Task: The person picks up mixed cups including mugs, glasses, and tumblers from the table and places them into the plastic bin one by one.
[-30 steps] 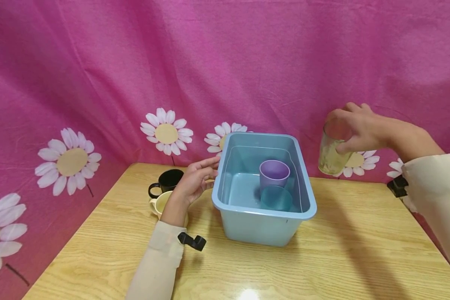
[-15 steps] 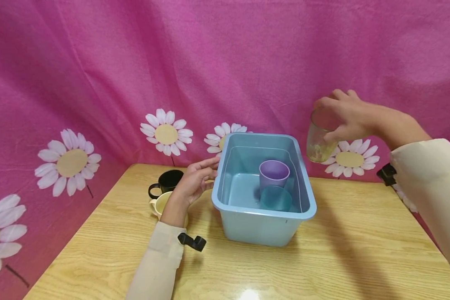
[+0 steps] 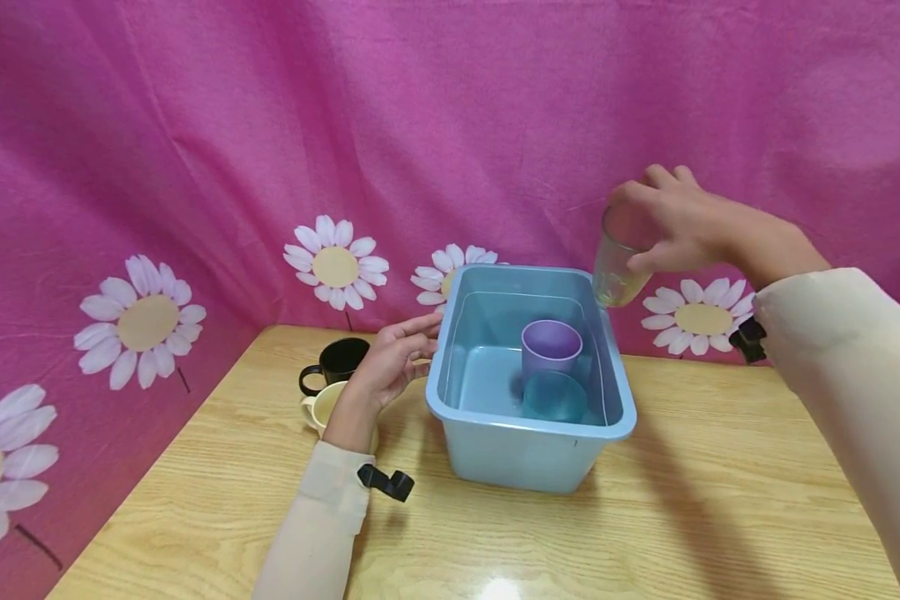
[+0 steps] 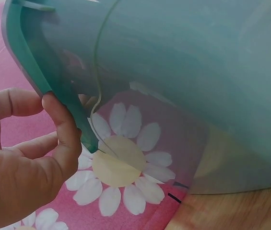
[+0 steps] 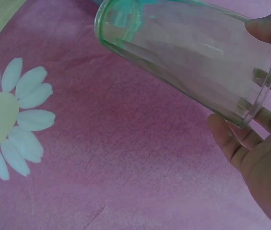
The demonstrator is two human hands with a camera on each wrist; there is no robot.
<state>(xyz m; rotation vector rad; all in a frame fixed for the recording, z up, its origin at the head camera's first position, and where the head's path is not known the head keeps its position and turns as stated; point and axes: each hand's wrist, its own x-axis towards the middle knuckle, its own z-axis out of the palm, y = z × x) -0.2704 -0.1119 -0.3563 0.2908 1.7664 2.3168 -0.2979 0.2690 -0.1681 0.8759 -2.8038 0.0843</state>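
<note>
Head view shows two hands over a wooden desk [image 3: 682, 508]. Nearest, the left hand [image 3: 390, 360] rests with loosely bent fingers against the left rim of one pale blue tub [image 3: 528, 454], its thumb tip touching the rim edge in the left wrist view; it grips nothing. Two cups stand inside the tub: a teal cup [image 3: 554, 397] in front and a purple cup [image 3: 548, 345] just behind it, touching or nearly so. Two mugs sit on the desk just left of that hand, a cream mug [image 3: 317, 409] and a black mug [image 3: 336, 362] behind it. Farther back and higher, the right hand [image 3: 667, 223] holds one clear glass [image 3: 617, 273] from above, fingers curled round its rim, tilted, above the tub's far right corner.
</note>
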